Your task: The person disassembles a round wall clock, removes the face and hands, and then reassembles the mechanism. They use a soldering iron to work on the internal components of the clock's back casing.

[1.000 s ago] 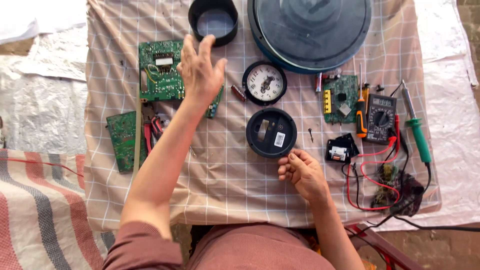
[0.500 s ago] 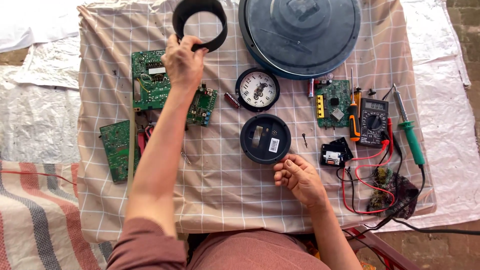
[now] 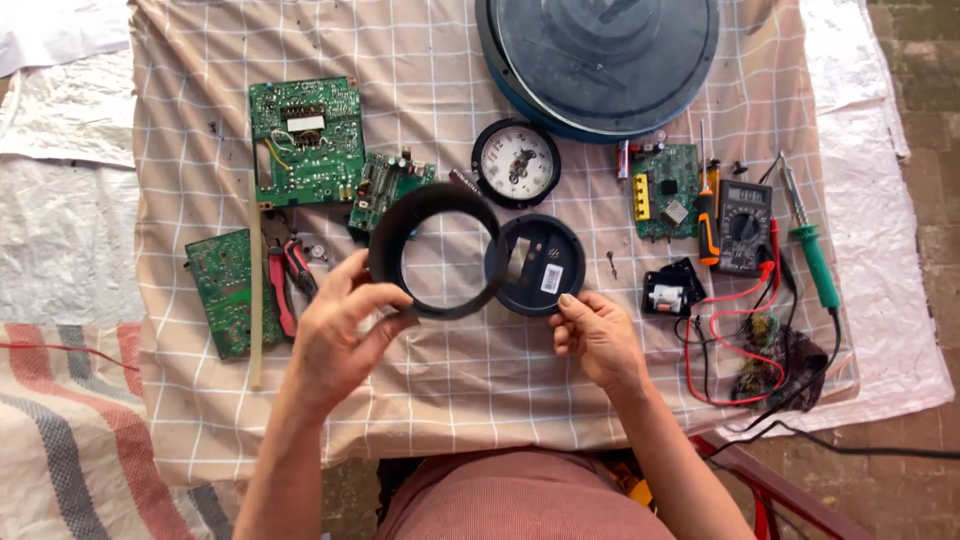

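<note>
The left hand [image 3: 335, 335] pinches the black plastic ring [image 3: 437, 250] at its seven o'clock rim, above the checked surface [image 3: 450, 390]. It looks light, stiff and smooth; the rim is the natural hold. Its opening faces up, with no long axis. At three o'clock, the right hand [image 3: 597, 335], loosely curled, fingertips the round black back cover [image 3: 545, 265].

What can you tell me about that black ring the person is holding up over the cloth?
The black ring is a round, open hoop with a fairly deep wall, seemingly matte plastic. The checked cloth shows through its middle. The left hand grips its lower left rim, holding it tilted above the cloth. Its right edge overlaps the round black back cover, which the right hand touches at the lower edge.
</note>
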